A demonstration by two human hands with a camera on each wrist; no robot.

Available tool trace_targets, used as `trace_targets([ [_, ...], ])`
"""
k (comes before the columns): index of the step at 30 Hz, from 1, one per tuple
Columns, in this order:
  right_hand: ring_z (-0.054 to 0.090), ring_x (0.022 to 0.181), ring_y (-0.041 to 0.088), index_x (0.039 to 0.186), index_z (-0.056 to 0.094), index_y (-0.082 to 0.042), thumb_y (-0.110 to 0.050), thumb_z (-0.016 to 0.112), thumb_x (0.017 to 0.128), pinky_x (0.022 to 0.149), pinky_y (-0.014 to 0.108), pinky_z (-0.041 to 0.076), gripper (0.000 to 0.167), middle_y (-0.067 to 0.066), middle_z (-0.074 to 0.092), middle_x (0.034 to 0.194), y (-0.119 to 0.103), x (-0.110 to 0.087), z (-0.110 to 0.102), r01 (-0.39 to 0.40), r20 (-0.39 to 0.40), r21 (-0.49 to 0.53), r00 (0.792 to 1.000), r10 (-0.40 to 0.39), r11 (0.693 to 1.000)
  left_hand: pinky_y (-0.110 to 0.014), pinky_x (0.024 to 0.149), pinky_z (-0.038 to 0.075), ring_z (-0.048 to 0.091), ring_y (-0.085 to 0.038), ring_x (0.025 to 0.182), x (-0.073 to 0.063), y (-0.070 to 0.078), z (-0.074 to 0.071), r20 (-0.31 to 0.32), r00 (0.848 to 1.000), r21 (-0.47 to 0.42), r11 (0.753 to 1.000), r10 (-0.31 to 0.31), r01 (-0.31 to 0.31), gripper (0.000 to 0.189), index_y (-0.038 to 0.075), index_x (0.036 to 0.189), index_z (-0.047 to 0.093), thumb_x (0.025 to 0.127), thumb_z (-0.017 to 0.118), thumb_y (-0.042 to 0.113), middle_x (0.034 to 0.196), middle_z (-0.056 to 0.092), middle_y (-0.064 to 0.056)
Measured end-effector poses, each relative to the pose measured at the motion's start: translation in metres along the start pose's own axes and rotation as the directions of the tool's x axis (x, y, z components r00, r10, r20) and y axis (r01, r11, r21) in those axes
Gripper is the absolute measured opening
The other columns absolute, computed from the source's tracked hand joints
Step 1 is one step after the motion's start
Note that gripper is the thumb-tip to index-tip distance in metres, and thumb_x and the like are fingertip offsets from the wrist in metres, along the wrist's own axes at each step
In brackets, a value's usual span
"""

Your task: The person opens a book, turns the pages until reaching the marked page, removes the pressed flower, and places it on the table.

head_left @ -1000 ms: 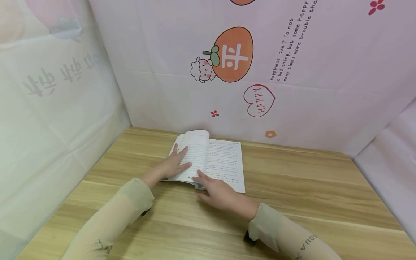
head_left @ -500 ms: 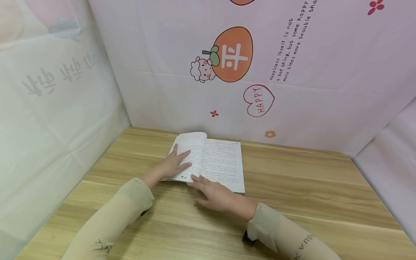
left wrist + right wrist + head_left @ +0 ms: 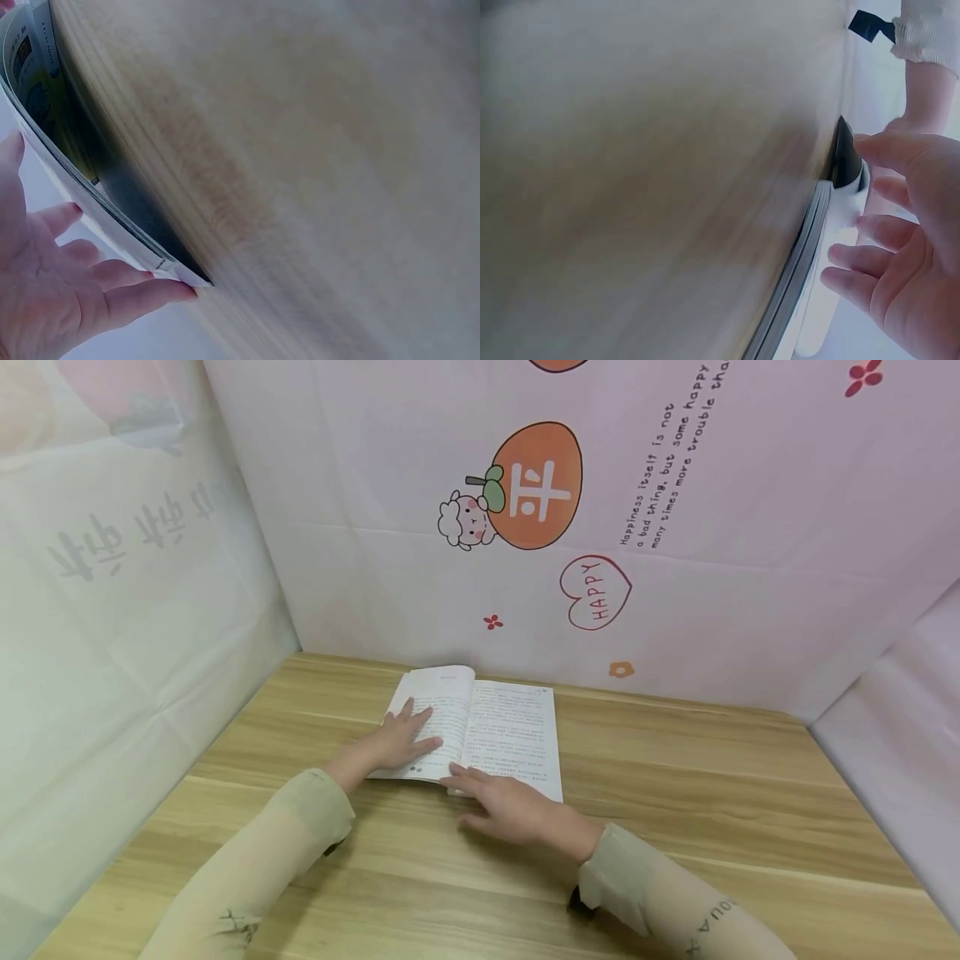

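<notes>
An open book (image 3: 510, 727) with printed white pages lies near the back of the table, its left pages bowed up toward the spine. My left hand (image 3: 399, 739) rests on the left page with fingers spread. In the left wrist view that hand (image 3: 67, 277) lies along the book's curved edge (image 3: 112, 225), with a gap under the cover. At the lower end of the spine is my right hand (image 3: 506, 806), fingers extended over the right page's bottom edge. The right wrist view shows this hand (image 3: 907, 240) beside the page stack (image 3: 799, 270), its fingers slightly bent and holding nothing.
The wood-grain table (image 3: 697, 802) extends to both sides and in front of the book. A printed white cloth (image 3: 375, 585) hangs directly behind the table's back edge, and another cloth (image 3: 150, 635) hangs at the left.
The lifted pages at the spine have come down and left, so more of the right page shows. My right hand moved left, then slightly back right; the left hand stays on its page.
</notes>
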State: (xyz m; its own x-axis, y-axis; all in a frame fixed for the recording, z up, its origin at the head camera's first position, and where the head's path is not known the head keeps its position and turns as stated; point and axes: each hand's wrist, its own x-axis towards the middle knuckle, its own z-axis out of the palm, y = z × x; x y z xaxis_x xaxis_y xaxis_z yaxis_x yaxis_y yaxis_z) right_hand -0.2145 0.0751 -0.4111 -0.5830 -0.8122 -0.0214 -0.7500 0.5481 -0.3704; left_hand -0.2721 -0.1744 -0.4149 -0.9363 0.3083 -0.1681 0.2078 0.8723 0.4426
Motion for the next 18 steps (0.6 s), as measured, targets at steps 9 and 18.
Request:
trace_targets([
  [9, 0.054, 0.135, 0.028, 0.149, 0.053, -0.010, -0.024, 0.067, 0.102, 0.109, 0.046, 0.045, 0.052, 0.013, 0.053, 0.150, 0.012, -0.007, -0.008, -0.022, -0.015, -0.025, 1.000, 0.021, 0.999, -0.060, 0.122, 0.001, 0.008, -0.039, 0.155, 0.001, 0.003, -0.001, 0.068, 0.997, 0.029, 0.999, 0.032, -0.034, 0.078, -0.008, 0.160, 0.018, 0.109, 0.044, 0.046, 0.165, 0.012, -0.030],
  [18, 0.064, 0.122, 0.026, 0.137, 0.063, -0.006, -0.022, 0.072, 0.099, 0.101, 0.042, 0.052, 0.043, 0.013, 0.065, 0.136, 0.026, -0.021, -0.014, -0.062, -0.059, -0.047, 0.996, 0.059, 0.997, -0.060, 0.122, 0.000, 0.009, -0.039, 0.155, 0.000, 0.005, -0.002, 0.104, 0.995, 0.048, 0.999, -0.003, -0.002, 0.082, -0.010, 0.159, 0.016, 0.108, 0.045, 0.047, 0.165, 0.012, -0.030],
])
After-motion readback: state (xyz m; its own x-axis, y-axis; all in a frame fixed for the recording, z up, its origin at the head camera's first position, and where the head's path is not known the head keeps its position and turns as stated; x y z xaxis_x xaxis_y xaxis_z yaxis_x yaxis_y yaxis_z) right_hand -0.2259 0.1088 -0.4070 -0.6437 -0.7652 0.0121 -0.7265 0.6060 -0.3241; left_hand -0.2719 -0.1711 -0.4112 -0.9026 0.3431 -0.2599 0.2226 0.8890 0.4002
